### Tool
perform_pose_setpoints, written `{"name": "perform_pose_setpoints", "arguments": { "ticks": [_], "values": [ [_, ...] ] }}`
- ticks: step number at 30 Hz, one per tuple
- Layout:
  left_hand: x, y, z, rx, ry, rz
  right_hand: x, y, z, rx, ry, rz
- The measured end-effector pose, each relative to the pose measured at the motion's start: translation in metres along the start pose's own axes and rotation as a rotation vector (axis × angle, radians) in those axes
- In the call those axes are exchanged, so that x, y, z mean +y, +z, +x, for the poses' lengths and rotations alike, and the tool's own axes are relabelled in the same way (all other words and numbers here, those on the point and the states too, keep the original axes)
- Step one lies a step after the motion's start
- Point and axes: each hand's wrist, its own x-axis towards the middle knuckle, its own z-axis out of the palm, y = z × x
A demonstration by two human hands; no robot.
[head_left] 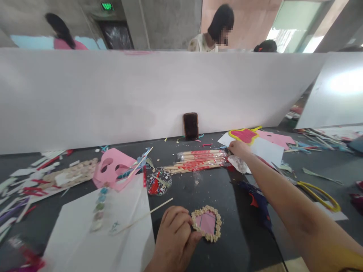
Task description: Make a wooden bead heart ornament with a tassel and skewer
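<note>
My left hand (174,236) is curled at the near edge of the dark table, its fingertips pinching the left rim of a pink heart (207,223) bordered with small beige beads. My right hand (238,148) is stretched far forward, its fingers closed on the right end of a clear plastic pack of wooden sticks (198,159) lying across the middle of the table. A thin wooden stick (143,216) lies loose just left of my left hand, over a white sheet (113,226).
Yellow-handled scissors (319,194) lie at the right. A pink paper cut-out (113,168), a round patterned piece (159,182), paper scraps, a red and yellow shape (244,135) and a dark phone (190,125) leaning on a white partition (113,98) surround them. People sit beyond the partition.
</note>
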Motion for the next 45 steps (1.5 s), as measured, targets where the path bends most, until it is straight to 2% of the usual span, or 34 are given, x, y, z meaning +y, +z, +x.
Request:
{"name": "perform_pose_setpoints", "arguments": {
  "ticks": [4, 7, 10, 12, 17, 20, 24, 27, 30, 32, 35, 38, 41, 45],
  "values": [
    [0.001, 0.004, -0.002, -0.015, -0.038, -0.006, 0.000, -0.014, -0.003, 0.039, 0.009, 0.116],
    [0.002, 0.007, -0.006, -0.033, -0.093, 0.006, -0.002, -0.034, -0.022, 0.052, -0.058, 0.242],
    [0.003, 0.009, -0.010, -0.055, -0.165, -0.022, -0.011, -0.053, -0.063, 0.032, -0.192, 0.368],
    [0.003, 0.010, -0.012, -0.090, -0.282, -0.109, -0.019, -0.058, -0.103, -0.028, -0.284, 0.433],
    [0.014, 0.010, -0.010, -0.139, -0.600, -0.598, -0.032, -0.037, -0.216, -0.262, -0.463, 0.547],
    [0.024, 0.007, -0.004, -0.247, -0.707, -0.838, -0.035, -0.018, -0.265, -0.317, -0.510, 0.597],
    [0.035, 0.000, 0.002, -0.422, -0.811, -0.886, -0.033, -0.001, -0.296, -0.335, -0.463, 0.631],
    [0.039, -0.004, 0.002, -0.469, -0.858, -0.834, -0.027, 0.006, -0.304, -0.350, -0.428, 0.663],
    [0.042, -0.006, -0.001, -0.470, -0.856, -0.764, -0.018, 0.010, -0.310, -0.359, -0.412, 0.686],
    [0.047, -0.006, -0.003, -0.478, -0.803, -0.686, -0.012, 0.013, -0.315, -0.347, -0.424, 0.708],
    [0.061, -0.006, -0.007, -0.524, -0.607, -0.513, -0.009, 0.019, -0.325, -0.335, -0.421, 0.810],
    [0.073, -0.004, -0.012, -0.539, -0.464, -0.405, -0.014, 0.028, -0.335, -0.430, -0.422, 0.967],
    [0.076, -0.001, -0.017, -0.489, -0.447, -0.334, -0.021, 0.038, -0.340, -0.474, -0.389, 1.066],
    [0.071, 0.000, -0.018, -0.439, -0.402, -0.281, -0.023, 0.045, -0.337, -0.396, -0.268, 1.049]
  ]
}}
